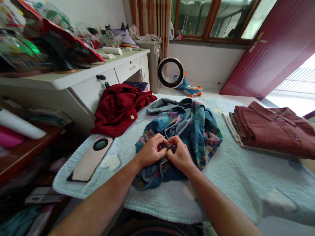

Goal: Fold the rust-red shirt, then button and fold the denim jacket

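A crumpled blue garment with a floral print (204,131) lies in front of me on a pale quilted cover (228,183). My left hand (154,149) pinches its fabric between thumb and fingers. Close beside it, almost fingertip to fingertip, my right hand (180,154) pinches the same bunched piece of cloth. The exact part between the fingertips is mostly hidden; it looks like an edge near the garment's opening. The garment's greyish inner side shows toward the back.
Left of the garment lie a heaped dark red cloth (118,108) and a phone (90,160). At right sits a folded stack topped by a reddish-brown shirt (273,127). Behind stand a cluttered white desk (86,88) and a washing machine with its round door (171,72) swung out.
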Motion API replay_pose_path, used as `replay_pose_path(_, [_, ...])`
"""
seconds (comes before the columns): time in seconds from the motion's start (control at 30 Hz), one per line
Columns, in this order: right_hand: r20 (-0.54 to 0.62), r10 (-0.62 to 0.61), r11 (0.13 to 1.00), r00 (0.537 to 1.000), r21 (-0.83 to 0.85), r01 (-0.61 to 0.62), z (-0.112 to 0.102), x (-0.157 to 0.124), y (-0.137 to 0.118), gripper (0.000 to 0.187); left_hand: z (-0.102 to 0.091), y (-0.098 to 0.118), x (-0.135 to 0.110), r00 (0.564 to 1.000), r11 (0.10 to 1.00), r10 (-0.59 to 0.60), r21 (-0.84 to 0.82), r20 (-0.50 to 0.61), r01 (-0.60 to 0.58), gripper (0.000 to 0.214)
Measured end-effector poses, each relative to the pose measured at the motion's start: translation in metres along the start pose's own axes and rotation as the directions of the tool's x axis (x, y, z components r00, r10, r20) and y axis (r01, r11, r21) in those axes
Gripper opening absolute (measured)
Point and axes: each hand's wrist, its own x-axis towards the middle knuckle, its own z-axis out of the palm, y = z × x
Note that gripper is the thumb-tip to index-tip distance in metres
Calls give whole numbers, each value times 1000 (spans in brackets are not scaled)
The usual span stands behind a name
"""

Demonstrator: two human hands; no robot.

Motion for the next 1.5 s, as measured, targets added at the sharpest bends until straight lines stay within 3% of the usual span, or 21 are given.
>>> replay_pose_path(0.53, [17, -34, 997, 999, 76, 32, -4, 1, 4, 24, 3, -4, 4, 998, 1000, -3, -13, -55, 2, 9])
replay_pose_path(0.83, [43, -89, 996, 995, 10, 89, -2, -1, 8, 30, 9, -8, 3, 977, 927, -215, -314, 1, 204, 16])
replay_pose_path(0.97, [47, -110, 994, 993, -13, 110, -3, 0, 8, 33, 11, -5, 2, 980, 963, -193, -200, -44, 180, 11])
replay_pose_path(1.13, [68, -132, 988, 989, -66, 136, -6, -1, 4, 32, 9, 1, 1, 995, 997, -72, -5, -69, 71, 4])
replay_pose_path(1.37, [96, -223, 895, 970, -375, 242, -11, -2, -1, 5, 6, 2, 0, 996, 997, 11, 76, -88, -4, 12])
replay_pose_path(1.5, [181, -225, 870, 957, -405, 281, -15, -1, -2, 9, 6, 1, -1, 997, 997, 21, 79, -69, -15, 12])
